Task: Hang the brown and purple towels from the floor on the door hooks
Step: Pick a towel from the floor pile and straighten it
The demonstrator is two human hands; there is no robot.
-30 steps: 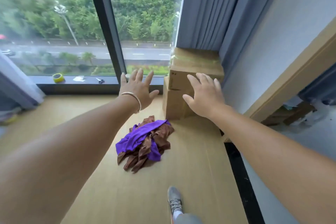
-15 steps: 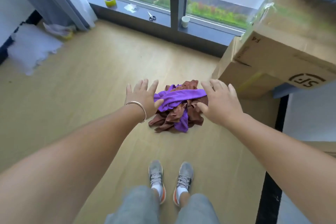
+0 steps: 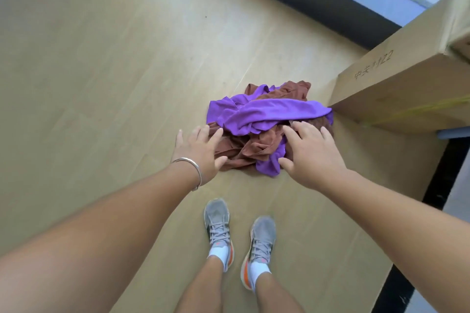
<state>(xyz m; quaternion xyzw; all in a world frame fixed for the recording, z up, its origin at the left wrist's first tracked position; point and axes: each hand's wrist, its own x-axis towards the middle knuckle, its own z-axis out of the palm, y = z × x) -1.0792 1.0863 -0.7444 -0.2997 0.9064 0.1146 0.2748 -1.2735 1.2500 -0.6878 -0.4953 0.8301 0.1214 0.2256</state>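
**Both hands spread over the towel heap on the floor**

Here is the bundle: the purple towel [image 3: 269,115] and the brown towel [image 3: 256,146] lie crumpled together in one tangled heap on the wooden floor [image 3: 101,71], just beside the corner of a cardboard box [image 3: 396,89]. The purple one drapes across the top in a broad, smooth band, with another fold of it poking out at the near edge of the heap. The brown one bunches underneath in deep creases, showing at the far side near the box and again at the near side, where it spills toward the person.

Now the hands. The left hand [image 3: 198,152] reaches in palm down at the left edge of the heap, fingers straight and fanned, a thin metal bangle [image 3: 189,168] on the wrist. Its fingertips sit over the brown folds, though whether they actually touch the fabric cannot be told. The right hand [image 3: 311,157] comes in from the other side, also palm down and spread wide, its fingers over the right part of the heap where brown and purple meet. Neither hand has closed on anything; both are loose and grasp nothing.

Both forearms stretch forward and down from the bottom corners of the view. Below the hands, a pair of grey sneakers [image 3: 239,236] with orange soles stands on the floor, toes toward the towels.
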